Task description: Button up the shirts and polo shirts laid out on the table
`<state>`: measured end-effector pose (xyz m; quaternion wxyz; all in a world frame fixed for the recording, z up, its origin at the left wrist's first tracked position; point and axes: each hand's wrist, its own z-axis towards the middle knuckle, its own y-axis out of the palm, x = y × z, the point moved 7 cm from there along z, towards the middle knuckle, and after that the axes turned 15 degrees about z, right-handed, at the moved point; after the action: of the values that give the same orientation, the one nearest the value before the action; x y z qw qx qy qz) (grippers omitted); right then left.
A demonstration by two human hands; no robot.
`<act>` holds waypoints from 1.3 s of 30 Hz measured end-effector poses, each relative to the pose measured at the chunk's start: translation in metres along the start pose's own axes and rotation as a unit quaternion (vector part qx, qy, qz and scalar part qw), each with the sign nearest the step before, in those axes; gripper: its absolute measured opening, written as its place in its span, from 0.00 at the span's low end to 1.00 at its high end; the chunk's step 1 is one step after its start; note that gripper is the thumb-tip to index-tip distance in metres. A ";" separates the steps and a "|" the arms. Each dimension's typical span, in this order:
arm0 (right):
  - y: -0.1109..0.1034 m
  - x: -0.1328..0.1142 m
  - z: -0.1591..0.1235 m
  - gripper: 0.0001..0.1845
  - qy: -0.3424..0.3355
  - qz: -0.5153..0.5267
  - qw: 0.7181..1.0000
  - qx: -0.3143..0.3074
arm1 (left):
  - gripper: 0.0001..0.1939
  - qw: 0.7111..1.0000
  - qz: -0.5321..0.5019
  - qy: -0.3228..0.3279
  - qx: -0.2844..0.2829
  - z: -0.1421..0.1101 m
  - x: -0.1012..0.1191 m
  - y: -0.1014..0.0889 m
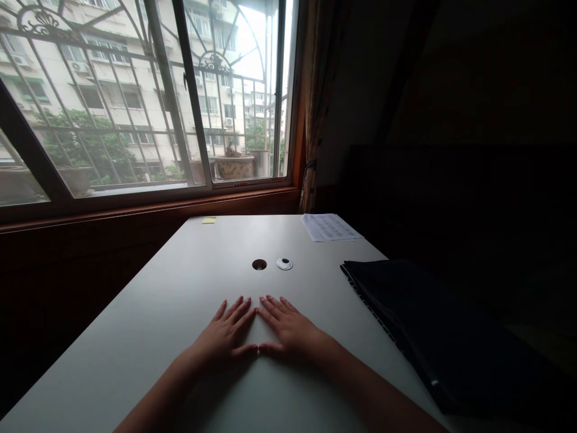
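Here, in the lower middle of the frame, the left hand (229, 328) and right hand (285, 325) are lying palms down with fingers spread and loose on the white table (148, 313), their thumb tips meeting or nearly so. The table is filling the lower centre, and just above the fingertips a round hole (259, 264) and a white cap (280, 265) are sitting side by side. Dark fabric (415, 313) is lying at lower right.

No text is showing legibly. Printed sheets (331, 227) are lying at the far right corner of the bench (144, 319), their print appearing too small to read; beyond the bench, illegible red marks (243, 183) are dotting the window frame (194, 102).
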<state>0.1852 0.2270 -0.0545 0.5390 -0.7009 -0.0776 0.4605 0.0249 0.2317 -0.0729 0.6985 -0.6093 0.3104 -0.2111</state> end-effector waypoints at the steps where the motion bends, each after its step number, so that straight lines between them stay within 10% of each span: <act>1: 0.000 0.000 0.000 0.47 -0.001 -0.001 1.000 0.002 | 0.42 1.000 0.001 0.000 0.001 0.000 0.000 0.000; 39: -0.002 -0.003 0.000 0.48 0.007 0.003 1.000 -0.005 | 0.42 1.000 -0.012 -0.006 -0.012 0.000 -0.001 -0.001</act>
<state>0.1846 0.2260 -0.0517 0.5346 -0.7071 -0.0736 0.4568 0.0249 0.2321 -0.0715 0.6903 -0.6228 0.3010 -0.2122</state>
